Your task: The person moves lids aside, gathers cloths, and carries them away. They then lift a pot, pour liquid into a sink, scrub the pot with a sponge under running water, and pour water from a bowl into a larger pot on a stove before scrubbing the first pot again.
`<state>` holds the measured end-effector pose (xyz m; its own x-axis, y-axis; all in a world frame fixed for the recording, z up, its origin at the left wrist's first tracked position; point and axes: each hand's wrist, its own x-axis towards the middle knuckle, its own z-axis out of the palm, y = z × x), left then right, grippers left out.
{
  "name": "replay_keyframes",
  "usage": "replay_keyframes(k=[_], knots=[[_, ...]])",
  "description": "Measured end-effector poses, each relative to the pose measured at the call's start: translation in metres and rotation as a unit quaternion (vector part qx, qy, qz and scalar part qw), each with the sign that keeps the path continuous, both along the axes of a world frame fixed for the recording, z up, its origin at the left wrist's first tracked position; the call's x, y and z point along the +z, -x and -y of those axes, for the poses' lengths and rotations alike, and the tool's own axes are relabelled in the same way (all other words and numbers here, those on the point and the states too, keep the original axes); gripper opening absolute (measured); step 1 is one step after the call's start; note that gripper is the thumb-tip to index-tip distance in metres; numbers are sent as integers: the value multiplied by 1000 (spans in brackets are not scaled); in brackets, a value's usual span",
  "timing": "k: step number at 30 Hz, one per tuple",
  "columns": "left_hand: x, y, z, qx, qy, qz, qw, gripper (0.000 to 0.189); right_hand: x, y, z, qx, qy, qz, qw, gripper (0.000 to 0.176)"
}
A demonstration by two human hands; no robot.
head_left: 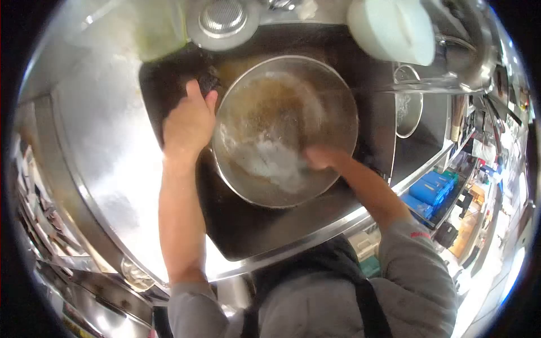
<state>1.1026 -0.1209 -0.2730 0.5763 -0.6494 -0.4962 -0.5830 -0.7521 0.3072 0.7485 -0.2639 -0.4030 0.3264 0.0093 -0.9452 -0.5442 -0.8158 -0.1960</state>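
Observation:
A large round metal bowl [231,180] sits in the dark sink [236,231], with cloudy, sudsy water and brownish patches inside it. My left hand [189,124] is closed beside the bowl's left rim. A small dark thing [208,81] shows just past its fingertips, and I cannot make out what the hand grips. Inside the bowl, at the lower right of the water, is my right hand [319,158]. Motion smears it and its fingers are partly hidden, so whether they hold anything does not show.
Behind the sink stand a round metal strainer [222,19] and a pale white container [394,31]. A greenish translucent container [160,31] is at the back left. To the right, a second basin holds a metal bowl [408,107]. Blue containers [428,191] sit on a lower shelf.

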Motion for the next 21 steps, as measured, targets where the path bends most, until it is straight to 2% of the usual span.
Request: replay_keyframes(k=[1,3,4,5,6,7,8,9,11,12,13,14,15,16,17,19,20,21], knots=[[0,1,2,2,-7,2,1000,57,11,-3,-12,-2,-40,66,997,39],[-1,5,5,38,37,-13,998,59,38,-35,-9,-119,-92,156,976,38],[-14,12,3,18,101,47,994,58,56,-51,-5,-175,-119,198,957,37],[-31,17,-1,0,163,108,981,58,79,-70,5,-251,-83,310,913,35],[-31,17,-1,-22,223,167,960,57,114,-96,20,-265,-18,373,889,35],[-3,27,6,-32,263,166,950,56,137,-118,38,-303,17,385,872,33],[12,37,13,-22,332,128,934,55,176,-138,50,-435,-24,365,823,33],[25,48,20,-13,397,86,914,54,180,-146,64,-514,-94,386,760,33],[53,78,38,54,451,-129,881,54,216,-166,73,-575,-91,423,694,32],[60,95,53,149,448,-299,829,54,230,-171,74,-610,-118,421,661,33],[68,110,66,237,422,-458,745,54,242,-175,74,-642,-145,417,627,35],[82,123,80,297,368,-575,668,58,231,-177,75,-651,-188,446,584,39],[101,133,93,347,299,-679,573,61,240,-185,69,-656,-130,498,553,44],[123,137,107,353,307,-746,474,66,248,-188,60,-680,-137,495,524,46],[112,141,120,330,339,-793,384,70,259,-187,52,-704,-144,491,493,48],[106,142,139,253,365,-840,313,67,280,-178,51,-663,-69,500,553,49],[97,139,150,272,374,-823,329,65,276,-177,47,-634,-1,529,564,45],[89,133,161,294,385,-804,346,63,275,-172,47,-595,14,560,577,44]])
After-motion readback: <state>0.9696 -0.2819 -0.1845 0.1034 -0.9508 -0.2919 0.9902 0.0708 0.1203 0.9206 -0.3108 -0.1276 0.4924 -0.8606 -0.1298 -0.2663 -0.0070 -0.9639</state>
